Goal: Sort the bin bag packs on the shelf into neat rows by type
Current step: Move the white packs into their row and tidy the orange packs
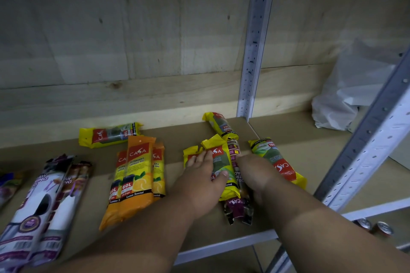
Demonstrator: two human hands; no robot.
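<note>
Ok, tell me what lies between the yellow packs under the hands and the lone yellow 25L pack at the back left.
Judging by this view, the orange 60L packs lie partly between. They sit just left of the left hand and its yellow packs, directly in front of the lone yellow 25L pack. Bare shelf behind them looks open.

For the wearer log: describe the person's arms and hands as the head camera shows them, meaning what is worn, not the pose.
Both forearms are bare as far as the frame shows: no sleeves, gloves, watch or bracelet in view. The left hand and right hand show no rings on the parts that can be seen; most of the right hand's fingers are hidden. The light is dim, so fine detail is unclear.
</note>
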